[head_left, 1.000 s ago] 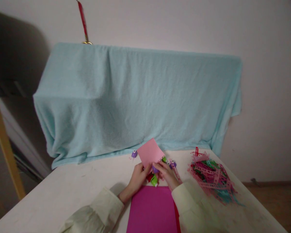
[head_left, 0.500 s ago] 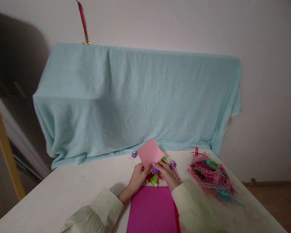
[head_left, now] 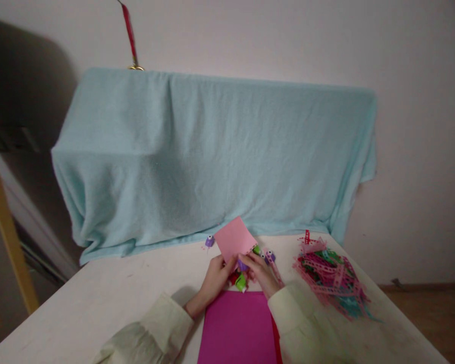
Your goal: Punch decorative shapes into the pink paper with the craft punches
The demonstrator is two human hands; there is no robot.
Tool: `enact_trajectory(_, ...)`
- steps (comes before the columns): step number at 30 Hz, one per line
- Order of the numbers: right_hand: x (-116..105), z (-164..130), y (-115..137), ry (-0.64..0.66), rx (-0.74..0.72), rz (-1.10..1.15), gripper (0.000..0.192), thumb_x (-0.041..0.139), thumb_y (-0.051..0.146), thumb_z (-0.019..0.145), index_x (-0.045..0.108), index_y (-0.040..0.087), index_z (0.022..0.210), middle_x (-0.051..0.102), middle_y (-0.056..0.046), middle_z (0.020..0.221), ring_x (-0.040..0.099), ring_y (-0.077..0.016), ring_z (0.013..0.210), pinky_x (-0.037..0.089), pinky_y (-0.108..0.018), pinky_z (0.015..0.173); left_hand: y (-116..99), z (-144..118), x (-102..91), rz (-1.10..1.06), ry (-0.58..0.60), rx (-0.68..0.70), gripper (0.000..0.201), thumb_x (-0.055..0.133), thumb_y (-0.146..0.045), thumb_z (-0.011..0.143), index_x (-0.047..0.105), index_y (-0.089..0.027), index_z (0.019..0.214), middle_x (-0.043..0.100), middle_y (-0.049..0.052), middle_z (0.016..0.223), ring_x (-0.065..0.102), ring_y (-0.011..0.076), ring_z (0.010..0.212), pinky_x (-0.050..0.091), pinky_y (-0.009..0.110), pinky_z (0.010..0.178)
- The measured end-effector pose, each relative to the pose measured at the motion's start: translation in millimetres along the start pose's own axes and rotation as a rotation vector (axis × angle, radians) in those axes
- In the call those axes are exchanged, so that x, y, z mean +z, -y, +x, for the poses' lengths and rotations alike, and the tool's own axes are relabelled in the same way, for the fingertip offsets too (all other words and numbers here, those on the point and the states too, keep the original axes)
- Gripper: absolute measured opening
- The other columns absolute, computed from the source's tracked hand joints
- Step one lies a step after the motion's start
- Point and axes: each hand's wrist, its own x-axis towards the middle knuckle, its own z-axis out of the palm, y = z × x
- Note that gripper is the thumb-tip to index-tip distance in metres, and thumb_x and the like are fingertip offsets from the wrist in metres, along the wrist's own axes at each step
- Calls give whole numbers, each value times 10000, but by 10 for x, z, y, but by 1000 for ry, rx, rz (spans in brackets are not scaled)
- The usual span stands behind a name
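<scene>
A square of pink paper (head_left: 235, 236) is tilted up over the table, with small punched holes along its lower right edge. My left hand (head_left: 215, 275) pinches its lower corner. Closed around a small purple craft punch (head_left: 243, 265), my right hand (head_left: 263, 273) meets the paper's punched edge. Fingers partly cover that punch. Just below both hands lie a green craft punch (head_left: 241, 283) and a red one (head_left: 233, 277), partly hidden. Magenta sheets (head_left: 237, 326) lie nearest to me, between my forearms, with a red sheet (head_left: 276, 338) showing at their right side.
Another purple punch (head_left: 210, 241) stands left of the paper; one more (head_left: 270, 256) sits beyond my right hand near a punched pink strip. A tangled pile of punched paper strips (head_left: 331, 278) covers the table's right side. Light blue cloth (head_left: 227, 156) drapes along the back.
</scene>
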Motion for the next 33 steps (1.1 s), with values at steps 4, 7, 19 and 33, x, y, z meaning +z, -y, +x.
enact_trajectory(4, 5, -17, 25, 3, 6, 1, 343, 629, 527, 796, 591, 186, 789, 517, 31, 595, 409, -80, 435, 255, -201, 389, 11, -2, -3, 5, 1, 3, 484, 451, -519, 873, 615, -93, 714, 597, 38, 639, 493, 143, 585, 354, 213, 536)
enact_trajectory(7, 8, -27, 32, 3, 1, 3, 346, 628, 526, 800, 581, 184, 770, 515, 30, 595, 402, -76, 435, 252, -197, 391, 9, -9, -4, 1, 15, 5, 483, 439, -514, 883, 615, -93, 724, 595, 38, 644, 492, 141, 581, 351, 213, 531)
enact_trajectory(19, -8, 0, -23, 6, -11, -14, 327, 616, 511, 817, 590, 185, 808, 503, 36, 600, 399, -74, 425, 255, -197, 381, 49, 13, 3, 35, 9, 19, 483, 438, -509, 885, 589, -98, 682, 563, 24, 611, 467, 132, 573, 337, 208, 529)
enact_trajectory(33, -8, 2, -13, 11, -14, -7, 333, 621, 525, 808, 589, 195, 774, 513, 35, 583, 420, -84, 431, 264, -198, 385, 88, 21, 5, 22, 18, 14, 472, 438, -505, 888, 603, -95, 718, 565, 25, 632, 471, 133, 583, 341, 209, 531)
